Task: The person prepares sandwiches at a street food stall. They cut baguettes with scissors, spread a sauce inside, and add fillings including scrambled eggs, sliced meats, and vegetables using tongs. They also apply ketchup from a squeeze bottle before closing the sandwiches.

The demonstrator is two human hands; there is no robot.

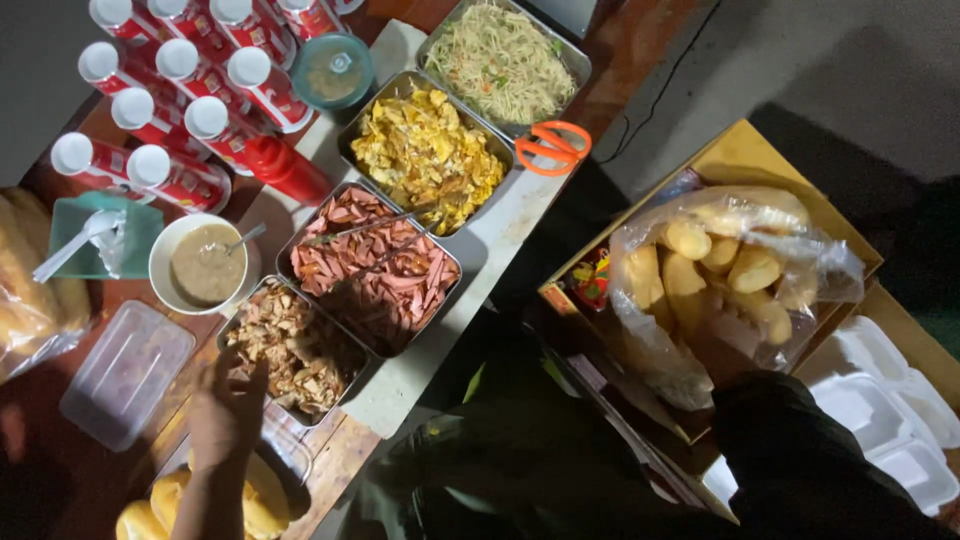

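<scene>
- The left hand (225, 415) is raised over the near corner of the tray of brown meat pieces (295, 350), fingers loosely spread and half open; it holds nothing that I can see, and the fingertips are just beside or touching the food.
- The right hand is not visible: the dark sleeve (790, 440) goes up into the clear plastic bag of bread rolls (720, 275), and the hand is hidden inside, so I cannot tell if it grips a roll.
- The meat tray lies directly ahead of the left hand, and its long axis runs diagonally away toward the upper right, in one line with the other metal trays: pink sliced sausage (375, 265), yellow scrambled egg (425, 150), then noodles (500, 60).
- The bag stands in a yellow wooden box (745, 160), to the right of the bench (470, 260) and well apart from the left hand.
- Packages: red bottles with white caps (185, 90) stand in rows at the far left; a red squeeze bottle (285, 170) lies beside them; white foam boxes (880, 410) are stacked at the right; an empty clear plastic container (125, 370) sits left of the meat tray.
- Orange scissors (552, 147) lie beside the noodle tray.
</scene>
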